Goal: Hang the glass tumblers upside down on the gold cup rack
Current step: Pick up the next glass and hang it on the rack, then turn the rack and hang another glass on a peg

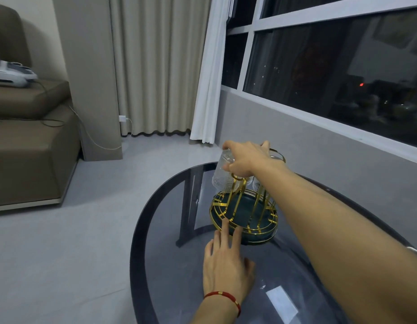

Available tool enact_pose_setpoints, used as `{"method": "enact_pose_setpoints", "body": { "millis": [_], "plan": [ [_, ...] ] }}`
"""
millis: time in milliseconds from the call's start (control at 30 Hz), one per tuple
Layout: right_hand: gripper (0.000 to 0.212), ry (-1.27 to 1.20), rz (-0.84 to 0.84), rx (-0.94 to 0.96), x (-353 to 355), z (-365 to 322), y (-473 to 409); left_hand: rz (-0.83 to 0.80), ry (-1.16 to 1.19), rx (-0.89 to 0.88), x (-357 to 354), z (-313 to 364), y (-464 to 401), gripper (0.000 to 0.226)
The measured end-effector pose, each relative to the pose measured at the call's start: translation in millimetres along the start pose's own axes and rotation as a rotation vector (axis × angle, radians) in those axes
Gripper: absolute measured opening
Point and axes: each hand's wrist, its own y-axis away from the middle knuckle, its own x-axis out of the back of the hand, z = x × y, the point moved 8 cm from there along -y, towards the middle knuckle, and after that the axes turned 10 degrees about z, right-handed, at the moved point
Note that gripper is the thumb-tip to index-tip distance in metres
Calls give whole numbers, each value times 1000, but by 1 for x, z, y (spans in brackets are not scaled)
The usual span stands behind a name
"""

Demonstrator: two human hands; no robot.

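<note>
The gold cup rack (243, 206) with a dark green base stands on the dark glass table (170, 265). My right hand (246, 160) reaches over the rack's top and grips an upside-down textured glass tumbler (222, 174) at the rack's left side, over a gold prong. Another tumbler (257, 185) hangs behind my wrist, mostly hidden. My left hand (226, 260) rests flat on the table, fingers apart, with fingertips touching the rack's gold base rim. A red string bracelet sits on the left wrist.
A brown sofa (27, 136) with a white appliance (13, 74) on it stands at the left. Beige and white curtains hang at the back. A low grey wall and dark window run along the table's right side. Grey floor lies to the left.
</note>
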Motion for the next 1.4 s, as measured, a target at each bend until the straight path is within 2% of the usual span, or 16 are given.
{"method": "enact_pose_setpoints", "body": {
  "millis": [133, 267, 433, 533, 733, 833, 933, 1067, 1167, 1233, 1300, 1400],
  "plan": [
    [67, 42, -9, 2, -5, -1, -2, -3, -6, 1, -1, 0, 0, 72],
    [67, -57, 28, 19, 4, 2, 6, -4, -33, -7, 1, 0, 0, 72],
    [40, -338, 393, 9, 42, 25, 65, -25, -72, -18, 0, 1, -2, 72],
    [34, -404, 544, -31, 44, 40, 136, -66, -103, -31, -1, 2, 0, 72],
    [43, -395, 433, -126, 5, 69, 266, -90, -181, -82, -1, 14, 5, 70],
    [41, -392, 385, -178, 0, 91, 280, -98, -255, -152, 2, 15, 3, 68],
    [39, -407, 432, -349, 6, 133, 305, -76, -307, -290, 0, 48, 15, 68],
    [37, -399, 457, -521, 17, 180, 338, -123, -70, -397, -11, 114, 40, 69],
    [39, -360, 490, -664, 30, 217, 368, -196, 203, -370, -15, 156, 58, 71],
    [53, -313, 425, -796, 25, 239, 392, -326, 482, -167, -19, 170, 68, 71],
    [79, -363, 304, -928, 8, 259, 417, -421, 690, 30, -25, 179, 78, 64],
    [102, -524, 241, -1025, -15, 275, 438, -416, 671, 0, -28, 190, 89, 63]
  ]
}}
